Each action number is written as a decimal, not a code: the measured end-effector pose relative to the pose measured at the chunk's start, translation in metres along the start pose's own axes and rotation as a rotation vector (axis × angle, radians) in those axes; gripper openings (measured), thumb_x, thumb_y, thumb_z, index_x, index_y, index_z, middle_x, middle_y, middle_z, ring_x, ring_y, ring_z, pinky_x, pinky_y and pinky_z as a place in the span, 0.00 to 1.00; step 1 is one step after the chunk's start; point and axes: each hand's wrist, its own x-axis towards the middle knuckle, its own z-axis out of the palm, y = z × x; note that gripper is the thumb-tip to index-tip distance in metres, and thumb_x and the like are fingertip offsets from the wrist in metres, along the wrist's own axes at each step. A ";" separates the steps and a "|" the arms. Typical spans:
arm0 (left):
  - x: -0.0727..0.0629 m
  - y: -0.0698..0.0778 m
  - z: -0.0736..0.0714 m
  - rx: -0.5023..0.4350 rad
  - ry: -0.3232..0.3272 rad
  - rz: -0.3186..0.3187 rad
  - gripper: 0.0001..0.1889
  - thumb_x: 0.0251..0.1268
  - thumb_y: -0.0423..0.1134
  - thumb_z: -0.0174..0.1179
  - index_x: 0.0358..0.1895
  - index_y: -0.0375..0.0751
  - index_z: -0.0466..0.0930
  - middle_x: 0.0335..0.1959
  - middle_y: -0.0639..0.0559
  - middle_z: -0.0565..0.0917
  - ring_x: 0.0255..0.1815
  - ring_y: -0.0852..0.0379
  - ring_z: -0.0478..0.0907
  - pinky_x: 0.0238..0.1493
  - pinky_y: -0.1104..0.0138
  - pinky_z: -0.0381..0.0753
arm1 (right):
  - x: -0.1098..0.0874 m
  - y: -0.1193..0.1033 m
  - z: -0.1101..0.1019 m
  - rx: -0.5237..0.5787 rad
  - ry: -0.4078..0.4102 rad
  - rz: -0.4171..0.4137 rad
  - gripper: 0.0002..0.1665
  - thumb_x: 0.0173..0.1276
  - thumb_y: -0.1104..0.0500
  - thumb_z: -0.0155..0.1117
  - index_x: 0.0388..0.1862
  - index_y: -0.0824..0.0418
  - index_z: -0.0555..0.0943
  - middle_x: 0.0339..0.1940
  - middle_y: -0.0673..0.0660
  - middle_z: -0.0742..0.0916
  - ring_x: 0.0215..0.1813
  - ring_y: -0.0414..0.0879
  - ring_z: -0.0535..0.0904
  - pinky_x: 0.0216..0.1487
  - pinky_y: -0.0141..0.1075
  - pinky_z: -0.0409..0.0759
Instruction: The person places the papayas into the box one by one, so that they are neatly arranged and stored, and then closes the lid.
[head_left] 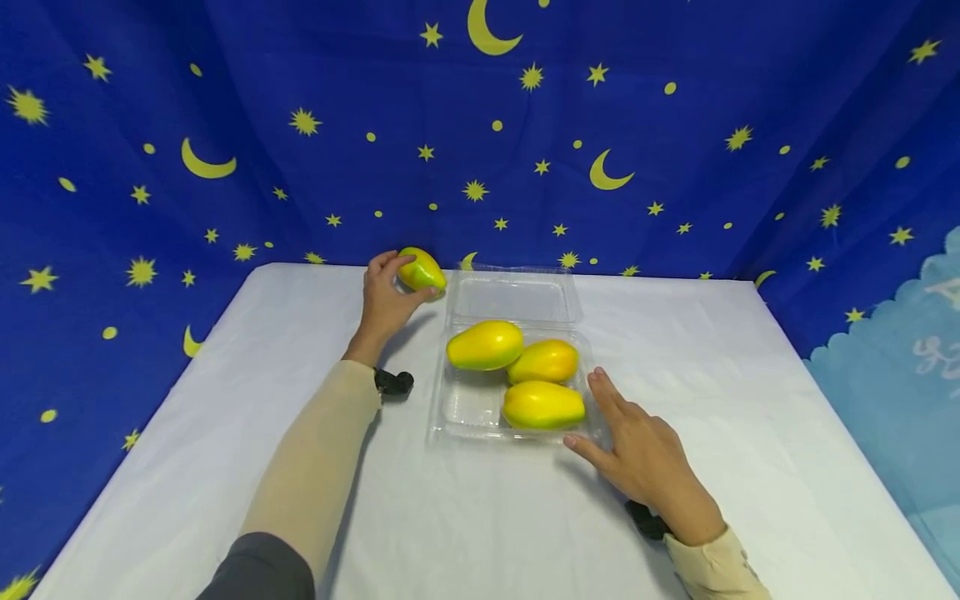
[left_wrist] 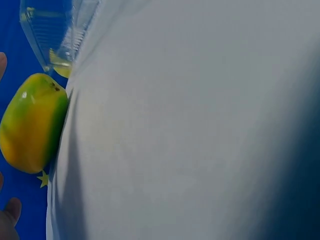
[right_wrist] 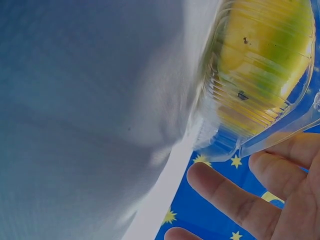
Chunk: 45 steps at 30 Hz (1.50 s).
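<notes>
My left hand (head_left: 388,304) is at the back left of the table, its thumb and fingers spread around a yellow-green papaya (head_left: 422,269). In the left wrist view that papaya (left_wrist: 34,124) lies on the white cloth, with fingertips showing apart from it at the left edge. Three more papayas, one at the back left (head_left: 485,346), one at the right (head_left: 544,362) and one in front (head_left: 543,406), lie in a clear plastic clamshell box (head_left: 467,408). Beside the box's right wall my right hand (head_left: 648,450) has its fingers extended, holding nothing, fingertips right at the rim.
The box's clear lid (head_left: 516,297) lies folded back toward the rear edge. A white cloth (head_left: 690,350) covers the table. Behind hangs a blue curtain (head_left: 405,192) with yellow moons and stars. Black wrist cameras sit on the left wrist (head_left: 393,383) and the right wrist (head_left: 647,521).
</notes>
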 end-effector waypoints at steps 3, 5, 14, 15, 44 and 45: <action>0.002 -0.001 0.000 0.012 -0.005 -0.009 0.35 0.51 0.51 0.76 0.66 0.51 0.77 0.76 0.47 0.60 0.77 0.43 0.55 0.76 0.48 0.60 | 0.000 0.000 0.000 0.000 0.002 0.001 0.58 0.65 0.23 0.54 0.82 0.57 0.55 0.80 0.57 0.65 0.52 0.57 0.84 0.34 0.45 0.82; 0.004 -0.001 0.001 0.025 -0.007 -0.014 0.36 0.51 0.52 0.76 0.66 0.52 0.76 0.76 0.47 0.60 0.77 0.43 0.55 0.75 0.47 0.60 | 0.000 0.000 0.000 -0.001 0.001 0.002 0.58 0.65 0.23 0.53 0.82 0.57 0.55 0.81 0.57 0.65 0.53 0.58 0.84 0.35 0.46 0.83; 0.011 0.003 0.006 0.116 0.064 -0.074 0.36 0.55 0.58 0.72 0.67 0.52 0.76 0.73 0.43 0.63 0.75 0.41 0.58 0.74 0.46 0.59 | -0.001 -0.001 0.002 0.019 -0.007 0.008 0.59 0.65 0.23 0.54 0.82 0.56 0.53 0.81 0.57 0.65 0.57 0.60 0.83 0.40 0.52 0.84; 0.012 0.002 0.006 0.125 0.067 -0.082 0.36 0.55 0.58 0.72 0.67 0.52 0.75 0.73 0.43 0.63 0.75 0.41 0.59 0.74 0.46 0.59 | -0.001 -0.001 0.002 0.019 -0.007 0.007 0.59 0.65 0.23 0.54 0.82 0.55 0.53 0.81 0.56 0.64 0.57 0.60 0.83 0.40 0.52 0.84; 0.033 -0.007 0.011 0.213 -0.101 -0.080 0.40 0.60 0.61 0.68 0.75 0.61 0.65 0.80 0.41 0.55 0.77 0.35 0.59 0.73 0.38 0.57 | 0.000 0.000 0.002 -0.007 0.015 -0.007 0.57 0.66 0.25 0.56 0.82 0.57 0.55 0.81 0.56 0.64 0.58 0.59 0.83 0.40 0.50 0.85; 0.033 -0.007 0.011 0.215 -0.105 -0.077 0.40 0.60 0.60 0.68 0.75 0.61 0.65 0.80 0.41 0.55 0.77 0.36 0.59 0.73 0.39 0.58 | 0.000 0.000 0.002 -0.007 0.013 -0.006 0.57 0.66 0.25 0.56 0.82 0.57 0.55 0.81 0.56 0.63 0.59 0.60 0.83 0.40 0.50 0.85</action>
